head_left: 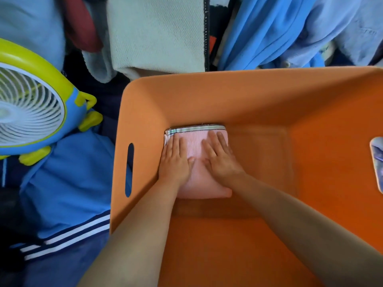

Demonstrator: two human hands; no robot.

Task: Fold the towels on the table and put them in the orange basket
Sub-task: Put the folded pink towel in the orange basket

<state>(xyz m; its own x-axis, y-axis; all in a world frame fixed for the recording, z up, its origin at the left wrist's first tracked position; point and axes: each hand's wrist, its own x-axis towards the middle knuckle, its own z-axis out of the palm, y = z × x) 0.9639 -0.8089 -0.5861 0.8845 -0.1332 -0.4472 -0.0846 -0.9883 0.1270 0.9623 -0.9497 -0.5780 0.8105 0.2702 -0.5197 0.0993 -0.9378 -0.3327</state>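
Both hands [196,160] flat on folded towel [204,183], basket [228,96]

A yellow-and-blue fan [31,104] lies at left on a blue garment with white stripes [68,195]; more blue clothing [290,32] is piled at upper right.

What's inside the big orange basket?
Inside the orange plastic basket lies one folded pink terry towel against the left wall, with the left hand and right hand pressing flat on it. Whatever lies beneath the towel is covered.
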